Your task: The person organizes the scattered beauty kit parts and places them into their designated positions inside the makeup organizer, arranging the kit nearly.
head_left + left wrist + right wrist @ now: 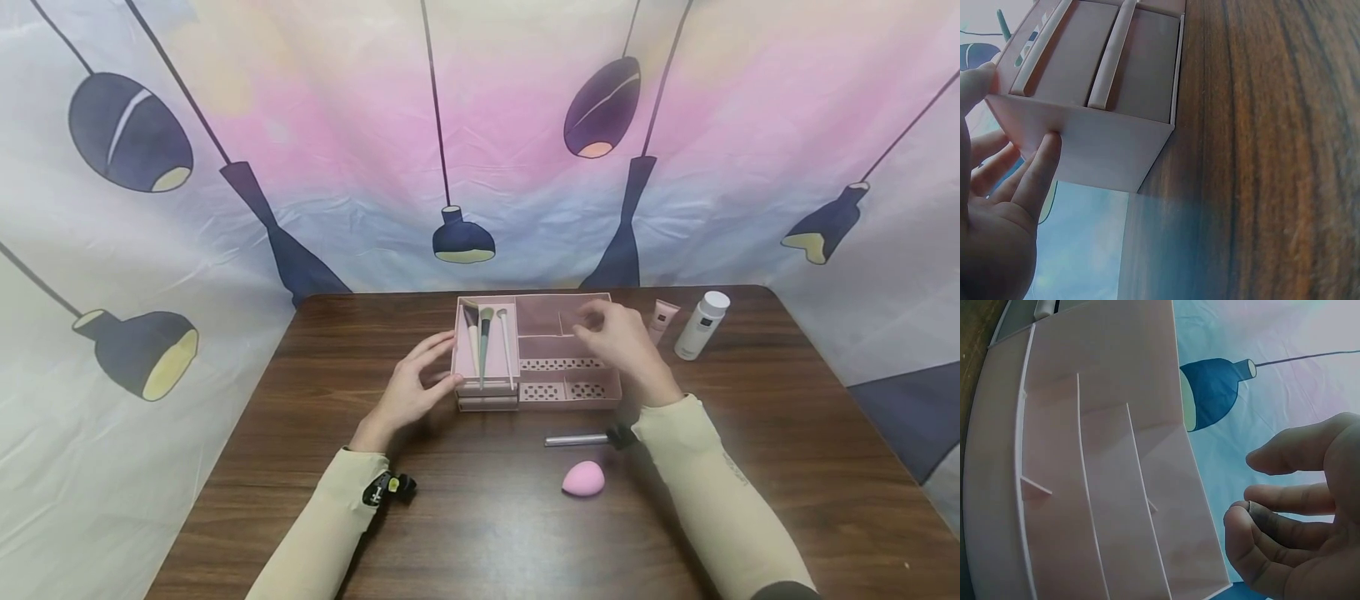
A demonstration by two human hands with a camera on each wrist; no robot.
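Note:
A pink desktop organizer (537,317) stands on the table, with a tray section of makeup brushes at its left and open compartments at its right. My left hand (408,390) is at its left side; in the left wrist view, straight fingers (1041,165) touch the side panel and the thumb lies at the top front edge. Over the right-hand compartments hovers my right hand (624,343), its fingers loosely bent and nothing between them. In the right wrist view that hand (1297,531) is apart from the divided compartments (1054,437). The tray holds a green-handled brush (483,350) and two others.
In front of the organizer lie a silver handle (576,441), its right end by a dark piece near my sleeve, and a pink makeup sponge (584,479). A small pink tube (663,320) and a white bottle (701,327) stand at the right. A printed cloth hangs behind.

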